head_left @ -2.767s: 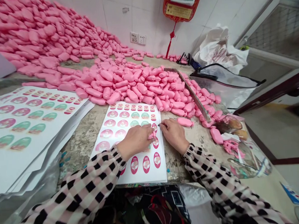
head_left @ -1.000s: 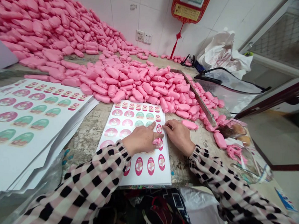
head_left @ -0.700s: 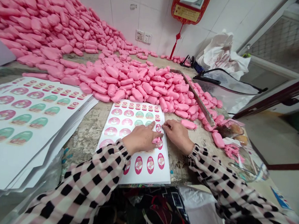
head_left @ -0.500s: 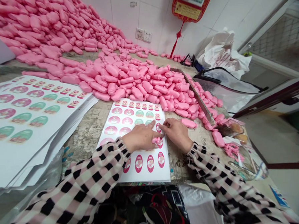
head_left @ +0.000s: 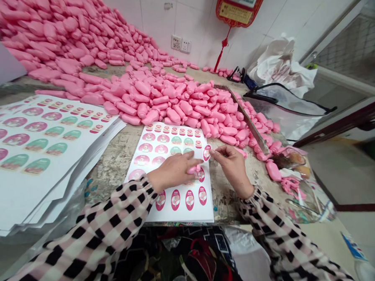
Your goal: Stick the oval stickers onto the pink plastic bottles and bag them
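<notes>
At the near edge of the surface (head_left: 228, 205), on a label sheet (head_left: 179, 214) whose pink ovals seem to read "BABY", the left hand (head_left: 173, 171) rests with its fingers (head_left: 188, 159) close together over a pink soap bar (head_left: 193, 169). The right hand (head_left: 233, 167) has its fingers (head_left: 216, 152) pinching a peeled oval label (head_left: 207, 153) just above the sheet. Beyond, more pink bars (head_left: 173, 103) heap up against a tiled wall (head_left: 150, 21).
</notes>
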### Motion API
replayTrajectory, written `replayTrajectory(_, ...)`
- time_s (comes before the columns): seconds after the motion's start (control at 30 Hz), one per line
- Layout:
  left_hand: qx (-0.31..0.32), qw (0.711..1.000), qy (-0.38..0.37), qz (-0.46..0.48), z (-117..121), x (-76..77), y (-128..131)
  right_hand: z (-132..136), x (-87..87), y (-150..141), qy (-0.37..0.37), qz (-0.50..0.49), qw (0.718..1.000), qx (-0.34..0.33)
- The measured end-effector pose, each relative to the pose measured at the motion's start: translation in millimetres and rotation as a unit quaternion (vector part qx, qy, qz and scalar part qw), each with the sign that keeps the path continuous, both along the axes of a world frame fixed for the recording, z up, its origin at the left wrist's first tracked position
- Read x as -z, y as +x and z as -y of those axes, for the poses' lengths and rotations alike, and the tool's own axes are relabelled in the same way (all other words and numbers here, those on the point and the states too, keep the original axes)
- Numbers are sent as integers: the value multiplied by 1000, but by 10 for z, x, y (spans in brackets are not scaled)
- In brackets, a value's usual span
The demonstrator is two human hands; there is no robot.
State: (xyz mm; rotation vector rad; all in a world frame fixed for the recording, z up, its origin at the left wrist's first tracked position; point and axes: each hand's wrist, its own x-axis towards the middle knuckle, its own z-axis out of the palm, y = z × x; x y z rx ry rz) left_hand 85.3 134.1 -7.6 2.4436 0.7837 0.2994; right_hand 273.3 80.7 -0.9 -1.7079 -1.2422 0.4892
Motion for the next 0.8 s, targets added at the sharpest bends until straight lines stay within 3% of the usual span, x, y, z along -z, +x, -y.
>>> replayTrajectory(0.07,-87,984,-87,129,71,-18,-45,96,-51,-60,18,-74,997,-18)
replayTrajectory(0.1,-136,957,-157,202,118,-34,-61,152,-75,-106,25,-104,994,-28)
replayTrajectory(0.17,-199,856,-343,333,224,-68,-80,265,-117,-221,27,-147,988,-51)
replayTrajectory(0.27,-216,655,-570,446,371,-93,-81,399,-152,-412,10,-177,981,-79)
replayTrajectory(0.3,-221,609,-604,464,410,-93,-77,429,-157,-471,2,-181,980,-83)
replayTrajectory(0.37,-238,557,-630,487,470,-89,-68,468,-164,-572,-8,-181,980,-86)
replayTrajectory(0.5,-245,530,-638,501,535,-85,-62,498,-168,-703,-22,-164,982,-93)
replayTrajectory(0.67,-240,542,-626,507,565,-62,-85,518,-159,-774,-59,-168,978,-114)
replayTrajectory(0.8,-232,550,-624,504,568,-47,-96,503,-145,-806,-46,-139,983,-114)
